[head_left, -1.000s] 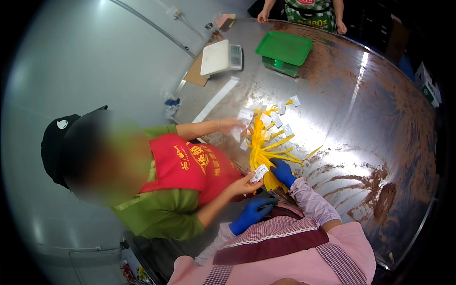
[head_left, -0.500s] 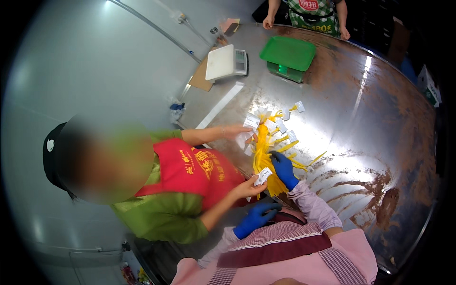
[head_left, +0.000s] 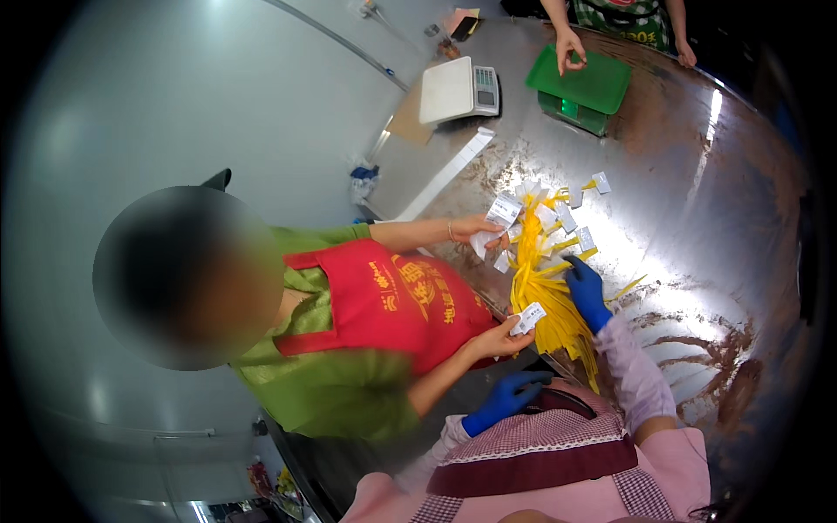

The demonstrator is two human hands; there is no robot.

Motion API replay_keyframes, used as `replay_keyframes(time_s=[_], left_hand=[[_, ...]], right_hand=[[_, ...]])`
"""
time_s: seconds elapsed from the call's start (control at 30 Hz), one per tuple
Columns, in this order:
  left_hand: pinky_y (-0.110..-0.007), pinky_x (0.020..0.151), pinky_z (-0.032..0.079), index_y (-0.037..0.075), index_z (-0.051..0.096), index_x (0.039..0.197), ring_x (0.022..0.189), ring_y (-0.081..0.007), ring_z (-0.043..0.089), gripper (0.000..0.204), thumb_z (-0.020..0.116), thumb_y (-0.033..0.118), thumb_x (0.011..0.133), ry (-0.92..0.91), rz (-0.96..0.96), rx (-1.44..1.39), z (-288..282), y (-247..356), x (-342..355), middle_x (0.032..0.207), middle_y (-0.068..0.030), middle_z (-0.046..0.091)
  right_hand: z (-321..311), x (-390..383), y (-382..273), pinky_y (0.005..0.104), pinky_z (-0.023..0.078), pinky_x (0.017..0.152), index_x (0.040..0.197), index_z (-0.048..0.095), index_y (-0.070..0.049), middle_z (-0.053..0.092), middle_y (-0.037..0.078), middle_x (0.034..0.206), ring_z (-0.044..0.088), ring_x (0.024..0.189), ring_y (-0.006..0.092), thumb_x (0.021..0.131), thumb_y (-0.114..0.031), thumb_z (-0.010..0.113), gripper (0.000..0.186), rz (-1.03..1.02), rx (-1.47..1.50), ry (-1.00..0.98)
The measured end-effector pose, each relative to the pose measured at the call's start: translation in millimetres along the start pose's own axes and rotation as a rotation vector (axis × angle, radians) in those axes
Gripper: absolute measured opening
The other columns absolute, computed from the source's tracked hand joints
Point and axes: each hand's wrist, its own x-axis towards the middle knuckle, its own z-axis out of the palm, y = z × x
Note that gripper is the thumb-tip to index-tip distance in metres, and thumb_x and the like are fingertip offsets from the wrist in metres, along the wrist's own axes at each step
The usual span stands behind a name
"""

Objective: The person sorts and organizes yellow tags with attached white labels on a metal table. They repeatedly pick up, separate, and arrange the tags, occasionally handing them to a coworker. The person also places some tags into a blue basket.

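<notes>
I stand by a broad steel table (head_left: 667, 196), its top streaked with brown smears (head_left: 728, 362). A bunch of long yellow strips (head_left: 558, 321) lies by the near edge of the surface, fanned toward the person in the checked apron (head_left: 540, 436). Small white tags (head_left: 585, 237) cluster at the bunch's far end, several fixed to yellow ends.

The person's gloved right hand (head_left: 588, 293) is at the right side of the strips, fingers stretched toward the tagged end; whether they touch or grip a strip I cannot tell. A loose yellow end (head_left: 631, 286) sticks out just beyond that glove. The gloved left hand (head_left: 506, 404) is off the near edge, in front of the apron, its fingers extended and slightly apart.

At the same edge, on the person's left, a co-worker (head_left: 327, 392) in a red apron (head_left: 397, 301) pinches a little white slip (head_left: 527, 318) beside the strips and holds a larger white label (head_left: 503, 212) near the tagged end.

Toward the left end of the surface lie a long paper strip (head_left: 449, 172) and a white scale (head_left: 447, 90), brown cardboard (head_left: 410, 118) beside it. Nearer the far edge is a green scale (head_left: 571, 112) topped by a green tray (head_left: 602, 83); a second co-worker (head_left: 619, 13) behind that edge reaches over it.
</notes>
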Motion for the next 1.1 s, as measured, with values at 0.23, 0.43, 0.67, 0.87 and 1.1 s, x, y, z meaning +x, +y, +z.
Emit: replay_keyframes(time_s=[0.23, 0.43, 0.67, 0.87, 1.1], left_hand=[[-0.031, 0.092, 0.050, 0.002, 0.063, 0.124, 0.104, -0.0184, 0.066, 0.030, 0.059, 0.012, 0.096, -0.084, 0.129, 0.071, 10.5, -0.1, 30.9, 0.114, -0.0104, 0.070], [-0.035, 0.097, 0.048, 0.002, 0.063, 0.124, 0.111, -0.0215, 0.063, 0.030, 0.056, 0.013, 0.097, -0.219, 0.097, 0.163, 5.5, 8.5, 46.1, 0.121, -0.0116, 0.067], [-0.032, 0.094, 0.049, 0.002, 0.061, 0.125, 0.109, -0.0194, 0.063, 0.030, 0.058, 0.013, 0.097, -0.234, 0.052, 0.115, 3.6, 5.8, 46.0, 0.120, -0.0101, 0.067], [-0.027, 0.077, 0.057, 0.005, 0.061, 0.126, 0.101, -0.0138, 0.064, 0.030, 0.058, 0.016, 0.098, -0.240, -0.053, 0.071, 1.8, 9.3, 41.2, 0.119, -0.0067, 0.065], [-0.028, 0.079, 0.058, 0.005, 0.060, 0.130, 0.101, -0.0145, 0.064, 0.033, 0.057, 0.016, 0.099, -0.233, -0.002, 0.093, 3.3, 10.5, 41.2, 0.119, -0.0066, 0.065]], right_hand=[[-51.1, -113.1, 60.4, 0.0457, 0.042, 0.066, 0.105, 0.071, -0.016, 0.063, 0.011, 0.075, 0.060, 0.073, 0.0304, 0.081, -0.010, 0.060, 0.027, -0.422, -0.879, 0.129], [-47.2, -109.9, 49.5, 0.0455, 0.040, 0.071, 0.109, 0.067, -0.016, 0.061, 0.009, 0.080, 0.057, 0.077, 0.0299, 0.081, -0.010, 0.060, 0.029, -0.301, -0.907, 0.107], [-48.2, -114.3, 47.6, 0.0451, 0.039, 0.071, 0.107, 0.067, -0.016, 0.060, 0.009, 0.079, 0.056, 0.076, 0.0300, 0.081, -0.008, 0.061, 0.028, -0.311, -0.889, 0.115], [-47.9, -113.4, 46.7, 0.0452, 0.040, 0.070, 0.107, 0.067, -0.016, 0.059, 0.009, 0.078, 0.057, 0.076, 0.0304, 0.082, -0.007, 0.061, 0.027, -0.323, -0.882, 0.127], [-48.0, -114.5, 50.0, 0.0454, 0.040, 0.070, 0.108, 0.067, -0.017, 0.060, 0.008, 0.078, 0.057, 0.075, 0.0306, 0.081, -0.009, 0.061, 0.028, -0.349, -0.850, 0.138]])
